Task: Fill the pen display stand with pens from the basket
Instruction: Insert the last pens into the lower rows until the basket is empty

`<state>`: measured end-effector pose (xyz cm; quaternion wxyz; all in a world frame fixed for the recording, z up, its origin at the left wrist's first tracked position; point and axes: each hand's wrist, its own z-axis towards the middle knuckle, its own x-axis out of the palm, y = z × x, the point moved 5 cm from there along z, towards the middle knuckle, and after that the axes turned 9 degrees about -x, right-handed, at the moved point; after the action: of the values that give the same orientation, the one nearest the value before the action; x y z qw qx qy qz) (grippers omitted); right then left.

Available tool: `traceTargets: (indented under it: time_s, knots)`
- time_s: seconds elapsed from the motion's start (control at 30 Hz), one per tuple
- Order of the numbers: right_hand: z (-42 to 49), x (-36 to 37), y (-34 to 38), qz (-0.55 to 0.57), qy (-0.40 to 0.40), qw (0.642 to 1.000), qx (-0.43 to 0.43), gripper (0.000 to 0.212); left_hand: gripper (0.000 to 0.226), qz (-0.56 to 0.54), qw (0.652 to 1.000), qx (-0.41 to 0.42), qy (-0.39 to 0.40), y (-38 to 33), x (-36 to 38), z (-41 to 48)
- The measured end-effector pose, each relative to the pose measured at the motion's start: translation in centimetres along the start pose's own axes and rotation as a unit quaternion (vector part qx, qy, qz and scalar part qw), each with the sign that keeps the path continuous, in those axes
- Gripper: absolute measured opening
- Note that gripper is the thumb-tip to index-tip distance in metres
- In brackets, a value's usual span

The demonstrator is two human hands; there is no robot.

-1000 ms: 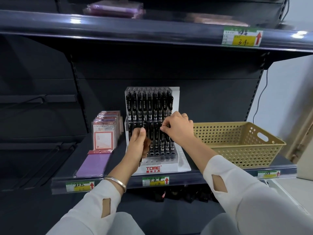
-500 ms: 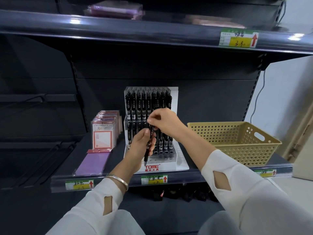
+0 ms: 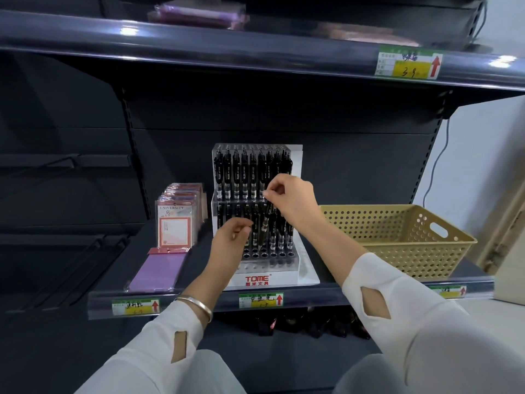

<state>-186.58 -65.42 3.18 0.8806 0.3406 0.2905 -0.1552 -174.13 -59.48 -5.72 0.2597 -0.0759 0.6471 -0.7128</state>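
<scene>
Black plastic pen [image 3: 265,223] hangs pinched at its top end by the right grip [image 3: 289,199], tip just above open front holes of the "TOME" pen display stand [image 3: 284,270]. Below-left, the left grip [image 3: 230,243] curls; whether it holds anything cannot be told. Light, stiff and slick, the barrel looks best held high. Right of the grip sits the basket [image 3: 397,243]; far left, "UNIVERSITY" cards [image 3: 174,223].

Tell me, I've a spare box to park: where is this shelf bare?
Bare shelf lies left of the notepad packs. Crowded: left hand and right hand, pinching a pen, at the pen display stand; basket fills the right.
</scene>
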Motion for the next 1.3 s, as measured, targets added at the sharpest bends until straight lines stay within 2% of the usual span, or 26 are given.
traceTargets:
  time_s: [0.3,0.43,0.6,0.7,0.83,1.0,1.13,1.3]
  knots:
    - [0.4,0.2,1.5,-0.041,0.042,0.997,-0.051,0.009,0.033,0.144,0.988,0.05,0.001,-0.5,1.1,0.2]
    - [0.7,0.4,1.2,0.003,0.04,0.999,-0.033,0.01,0.031,0.165,0.984,0.061,-0.01,-0.8,1.5,0.1]
    - [0.4,1.0,1.0,0.07,0.056,0.996,-0.012,0.012,0.016,0.195,0.979,0.051,-0.041,0.0,1.2,0.2]
    - [0.3,1.6,0.4,0.01,0.075,0.997,-0.009,0.013,0.013,0.202,0.977,0.047,-0.04,0.1,1.4,0.1]
    - [-0.2,2.3,-0.9,-0.153,0.086,0.984,-0.012,0.018,0.015,0.208,0.977,0.036,-0.043,0.1,2.0,0.2]
    - [0.0,2.4,-1.7,-0.131,0.099,0.986,0.004,0.023,0.015,0.23,0.972,0.017,-0.047,0.3,2.7,1.1]
    - [0.2,1.9,-2.5,-0.128,0.098,0.987,0.007,0.015,0.02,0.266,0.962,0.026,-0.052,0.5,2.9,1.3]
    - [0.1,2.8,-2.4,-0.144,0.101,0.984,-0.007,0.016,0.02,0.304,0.949,0.035,-0.071,0.6,2.8,1.2]
